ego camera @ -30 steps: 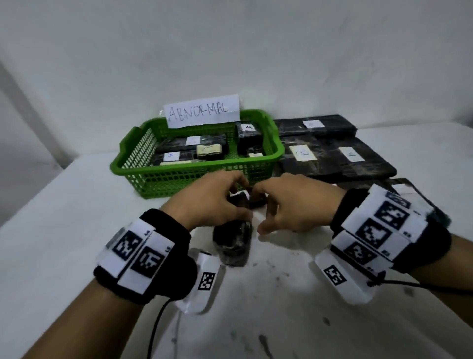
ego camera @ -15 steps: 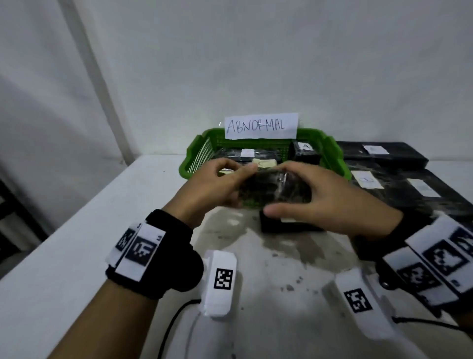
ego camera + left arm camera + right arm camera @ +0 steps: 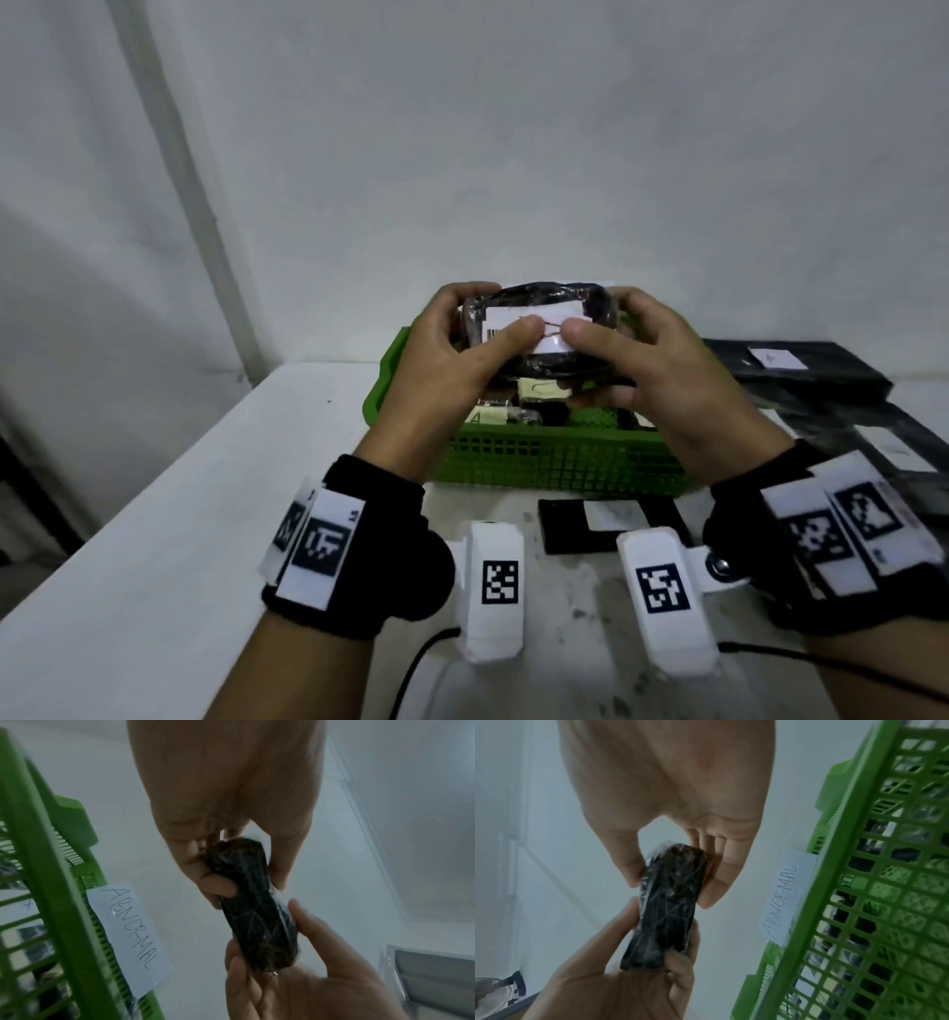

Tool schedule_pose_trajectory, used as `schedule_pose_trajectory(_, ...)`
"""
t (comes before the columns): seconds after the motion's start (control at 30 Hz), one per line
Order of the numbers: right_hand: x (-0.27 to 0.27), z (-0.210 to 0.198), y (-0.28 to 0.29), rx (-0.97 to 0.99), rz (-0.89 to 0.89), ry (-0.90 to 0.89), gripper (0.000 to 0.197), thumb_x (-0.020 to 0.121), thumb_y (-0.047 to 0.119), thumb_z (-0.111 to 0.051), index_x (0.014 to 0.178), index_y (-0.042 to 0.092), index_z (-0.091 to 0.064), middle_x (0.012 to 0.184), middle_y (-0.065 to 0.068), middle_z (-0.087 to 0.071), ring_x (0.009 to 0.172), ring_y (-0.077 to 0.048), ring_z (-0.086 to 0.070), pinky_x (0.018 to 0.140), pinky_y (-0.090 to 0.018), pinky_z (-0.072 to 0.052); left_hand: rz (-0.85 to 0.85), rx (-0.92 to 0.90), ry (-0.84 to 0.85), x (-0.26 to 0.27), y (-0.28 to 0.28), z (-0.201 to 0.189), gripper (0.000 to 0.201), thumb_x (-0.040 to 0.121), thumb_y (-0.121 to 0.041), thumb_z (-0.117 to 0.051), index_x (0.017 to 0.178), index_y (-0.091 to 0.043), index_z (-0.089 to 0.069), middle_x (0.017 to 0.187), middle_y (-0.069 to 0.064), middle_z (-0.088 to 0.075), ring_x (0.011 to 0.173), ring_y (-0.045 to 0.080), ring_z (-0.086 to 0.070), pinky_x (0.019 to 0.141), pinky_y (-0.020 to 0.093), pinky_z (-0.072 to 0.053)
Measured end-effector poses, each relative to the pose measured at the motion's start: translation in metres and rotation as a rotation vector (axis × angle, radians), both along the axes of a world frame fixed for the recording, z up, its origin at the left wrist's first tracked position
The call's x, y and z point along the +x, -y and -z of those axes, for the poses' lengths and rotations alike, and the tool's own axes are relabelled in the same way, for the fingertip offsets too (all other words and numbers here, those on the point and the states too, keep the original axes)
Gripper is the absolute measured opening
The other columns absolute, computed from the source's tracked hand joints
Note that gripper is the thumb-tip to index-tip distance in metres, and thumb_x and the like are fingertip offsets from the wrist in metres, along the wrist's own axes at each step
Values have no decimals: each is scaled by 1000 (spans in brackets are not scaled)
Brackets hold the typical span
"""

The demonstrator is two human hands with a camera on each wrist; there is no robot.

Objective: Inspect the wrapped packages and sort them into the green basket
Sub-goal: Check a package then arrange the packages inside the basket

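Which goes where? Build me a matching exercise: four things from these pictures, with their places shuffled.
1. black plastic-wrapped package
2. green plastic lattice basket
3. white paper sign reading ABNORMAL
4. flat black labelled packet

a. on the table, in front of the basket
b. fixed to the basket
c. held in both hands, above the basket
d. on the white table, holding packages

Pairs: 1-c, 2-d, 3-b, 4-a

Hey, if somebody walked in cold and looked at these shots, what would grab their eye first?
Probably the black wrapped package raised in the middle of the head view, its white label facing the camera, gripped at its ends by the left hand and the right hand. Just behind and below sits the green basket, already holding several packages, with a handwritten ABNORMAL sign on it.
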State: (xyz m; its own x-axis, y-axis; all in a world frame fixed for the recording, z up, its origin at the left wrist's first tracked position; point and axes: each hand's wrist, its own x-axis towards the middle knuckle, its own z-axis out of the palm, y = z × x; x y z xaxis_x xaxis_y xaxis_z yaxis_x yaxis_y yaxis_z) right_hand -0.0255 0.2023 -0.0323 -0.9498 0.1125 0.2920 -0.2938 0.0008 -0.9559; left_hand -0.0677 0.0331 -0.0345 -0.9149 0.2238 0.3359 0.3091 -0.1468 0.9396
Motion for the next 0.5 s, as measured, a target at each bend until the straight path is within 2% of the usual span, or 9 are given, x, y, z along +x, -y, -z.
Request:
schedule_pose_trajectory(0.1,-5,-6,-9,-28,85,-31,38,87,14,-73,122,12,-59,87,3,-76,81,-17,-74,71,-39,-63,42,-45,-3,-5,-6,-3,25,90,-24,-71,113,-19,-63,99,4,-72,85,21,-71,80,51,-61)
schedule_pose_trajectory(0.13,-5,-8,-14,-41,96,-41,36,88,12,-72,121,13,-59,87,3,-76,81,-16,-74,70,-38,-63,54,-45,-15,-5,-8,-4,24,90,-23,-71,112,-19,-63,96,2,-72,86,21,-70,86,53,-59)
schedule_pose_trajectory(0.23,0,-13,-24,-28,79,-51,29,91,14,-69,118,15,-59,92,2,-75,81,-15,-75,63,-31,-60,102,-4,-36,-5,-9,-8,44,79,-27,-80,118,-20,-61,93,-4,-74,88,18,-70,91,47,-56)
schedule_pose_trajectory(0.3,6,-14,-29,7,54,-47,28,91,19,-69,117,17,-60,97,-1,-74,82,-17,-75,64,-33,-60,117,-27,-47,-3,-9,-9,56,72,-35,-82,122,-23,-59,96,-4,-76,92,20,-71,95,46,-52)
schedule_pose_trajectory(0.37,11,-15,-31,46,22,-35,40,84,28,-74,119,16,-60,102,-3,-73,80,-16,-75,64,-33,-60,121,-73,-59,1,-9,-8,55,75,-33,-82,124,-23,-59,100,-1,-76,95,22,-72,92,47,-53)
schedule_pose_trajectory(0.43,14,-15,-32,105,18,-20,54,73,35,-77,121,16,-60,104,-3,-73,80,-15,-76,65,-34,-60,114,-95,-67,5,-10,-5,43,84,-24,-75,123,-20,-59,101,2,-73,91,19,-71,79,40,-56)
schedule_pose_trajectory(0.5,15,-15,-33,139,51,-33,50,76,29,-81,121,16,-61,104,-4,-73,82,-18,-77,67,-37,-62,109,-113,-76,7,-13,-4,37,89,-20,-71,123,-19,-58,107,8,-70,89,19,-69,69,33,-55)
